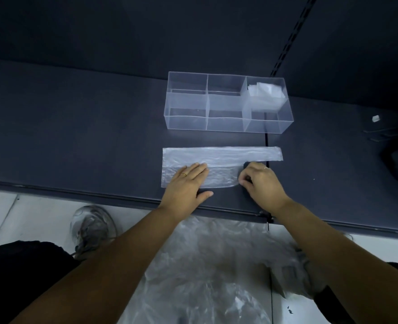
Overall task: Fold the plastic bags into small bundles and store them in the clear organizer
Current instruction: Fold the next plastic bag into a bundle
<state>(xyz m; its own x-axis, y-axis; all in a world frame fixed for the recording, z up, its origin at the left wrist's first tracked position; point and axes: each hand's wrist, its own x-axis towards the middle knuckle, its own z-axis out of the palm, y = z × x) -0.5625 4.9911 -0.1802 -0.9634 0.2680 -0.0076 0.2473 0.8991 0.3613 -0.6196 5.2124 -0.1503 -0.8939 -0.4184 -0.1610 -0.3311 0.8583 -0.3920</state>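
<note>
On the shelf (76, 127) by the organizer (226, 125), the bag (221, 157) is pinned under the spread left hand (188, 181), its edge pinched by the right hand (261, 181). Flimsy, slippery stuff, best gripped at corners, probably.

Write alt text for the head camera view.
A person's left hand presses flat on a plastic bag spread on a dark shelf while the right hand pinches its near right edge. Behind it stands a clear organizer with folded bundles in its far right compartment; more bags lie piled on the floor.
</note>
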